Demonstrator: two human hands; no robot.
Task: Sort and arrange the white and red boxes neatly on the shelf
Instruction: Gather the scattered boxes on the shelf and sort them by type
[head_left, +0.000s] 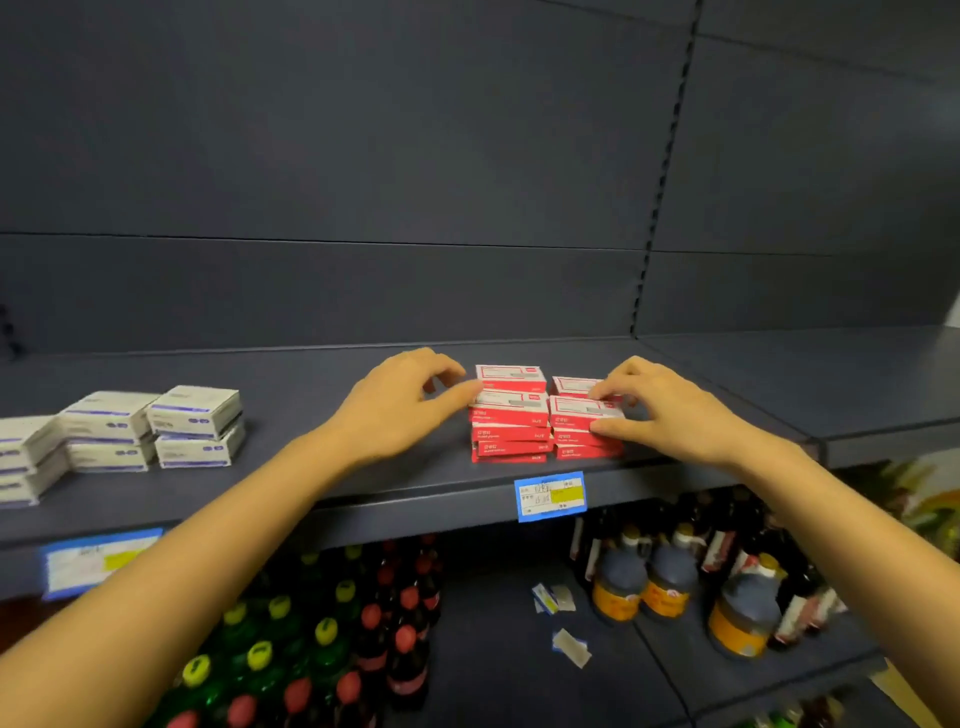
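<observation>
2 red stacks and a hand on each, comes the question. Why hold them like that?

To square them up, I answer. The red boxes (511, 431) sit mid-shelf, near the front edge of the shelf (363, 467), just above the blue price label (550, 496). The left stack (511, 410) is the taller, and its boxes lie slightly askew. My left hand (400, 405) is beside it. The thumb lies against the stack's left side, and the other fingers (441, 371) hang loosely curled above, gripping nothing. I mean it as a stop, so the pile does not slide off leftwards.

And the other hand?

My right hand (670, 410) pinches the top of the right stack (582, 447), with fingertips on the top box and the thumb against the side lower down. I judge that grip lets me bring the upper boxes into line with those beneath, and snug to the left stack just beside it.

Where are the white ones?

The white boxes (195, 415) are well apart, at the left of the same shelf, in low stacks 2 high where I can count. The stack nearest the red ones is turned at an angle. The colours look sorted, and what remains is tidying. That row runs out of view, so I cannot tell its length.

Any risk?

Small cartons likely slip easily. A hard push could topple the taller stack, so I would press gently. The bottles (623, 577) on the shelf below play no part.
</observation>
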